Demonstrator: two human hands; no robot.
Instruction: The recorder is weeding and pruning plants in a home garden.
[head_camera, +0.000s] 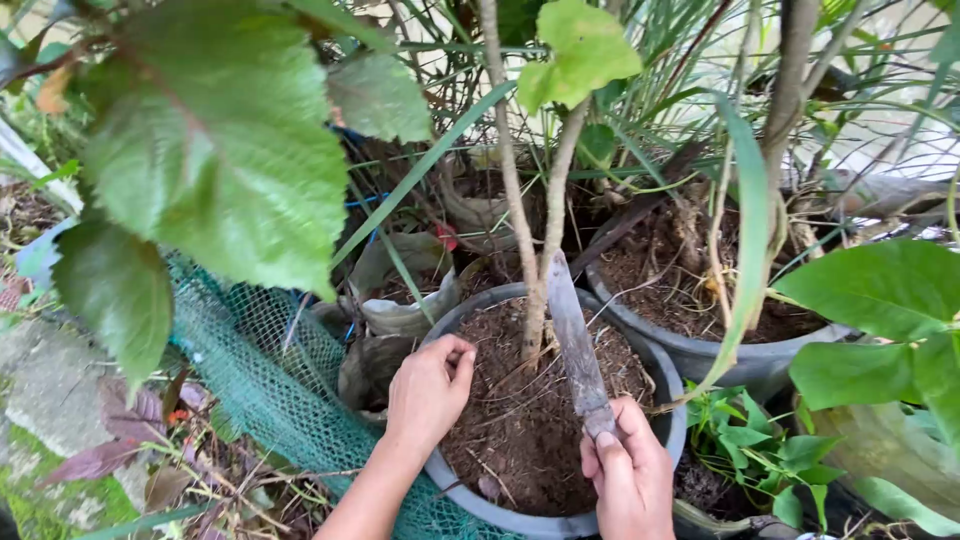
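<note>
A grey round pot (668, 380) full of dark brown soil (520, 420) stands in front of me, with two thin woody stems (530, 300) rising from its far side. My left hand (428, 390) rests on the pot's left rim, fingers curled onto the soil with nothing in them. My right hand (628, 475) grips the handle of a long knife (574, 345) with a dull, soil-stained blade. The blade points up and away, its tip close to the base of the stems.
A second grey pot (700, 350) with soil and dry stalks stands behind on the right. Green netting (270, 380) hangs at the left over dead leaves. Big green leaves (215, 140) overhang at upper left and at the right (880, 290). Small green plants (750, 450) grow at lower right.
</note>
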